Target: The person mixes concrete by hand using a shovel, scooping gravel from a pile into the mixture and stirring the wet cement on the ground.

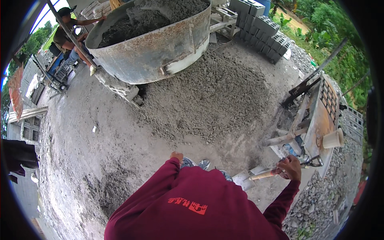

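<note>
Fingers of the right hand (289, 168) are wrapped around a shovel (262, 175), its wooden shaft slanting out to the person's right, past the shoes (204, 164). The left hand (176, 155) hangs in front of the body, fingers curled in; whether they hold anything, I cannot tell. Beyond the shovel, a pale bucket (333, 139) sits by a worn table (320, 124). Ahead lies a broad heap of grey gravelly mix (208, 100), then a big rusty tub (148, 60) with dark mix inside. Farther off, a co-worker (64, 38) reaches to its rim, and grey blocks (260, 30) stand stacked on the right.
</note>
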A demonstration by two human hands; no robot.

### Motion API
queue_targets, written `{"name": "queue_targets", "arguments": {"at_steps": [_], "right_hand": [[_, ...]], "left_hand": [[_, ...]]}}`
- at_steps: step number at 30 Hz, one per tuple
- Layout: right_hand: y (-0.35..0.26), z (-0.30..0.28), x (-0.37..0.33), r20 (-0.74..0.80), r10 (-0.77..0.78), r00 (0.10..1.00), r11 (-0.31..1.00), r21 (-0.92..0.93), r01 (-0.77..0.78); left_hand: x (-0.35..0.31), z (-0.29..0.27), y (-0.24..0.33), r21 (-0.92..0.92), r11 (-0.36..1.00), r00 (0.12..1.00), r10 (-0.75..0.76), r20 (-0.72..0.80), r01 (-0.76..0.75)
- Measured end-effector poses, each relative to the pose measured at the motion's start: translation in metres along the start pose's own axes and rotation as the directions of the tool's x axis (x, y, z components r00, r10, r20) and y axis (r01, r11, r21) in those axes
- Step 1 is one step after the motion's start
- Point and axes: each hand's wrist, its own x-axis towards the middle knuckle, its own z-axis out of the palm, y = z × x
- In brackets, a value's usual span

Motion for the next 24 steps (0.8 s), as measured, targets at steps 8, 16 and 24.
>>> {"name": "queue_targets", "arguments": {"at_steps": [8, 16, 24], "right_hand": [[0.016, 0.002, 0.003, -0.036, -0.001, 0.999, 0.998, 0.063, 0.004], [0.036, -0.003, 0.023, -0.025, 0.035, 0.999, 0.995, 0.092, -0.033], [0.023, -0.017, 0.081, -0.013, -0.026, 1.0, 0.999, -0.039, 0.025]], "left_hand": [[0.007, 0.008, 0.01, 0.069, 0.998, 1.0, 0.007, 0.011, -0.007], [0.082, -0.021, 0.086, 0.244, 0.968, 0.997, 0.037, 0.064, -0.052], [0.069, -0.037, 0.281, -0.051, 0.945, 0.941, 0.317, -0.117, -0.324]]}}
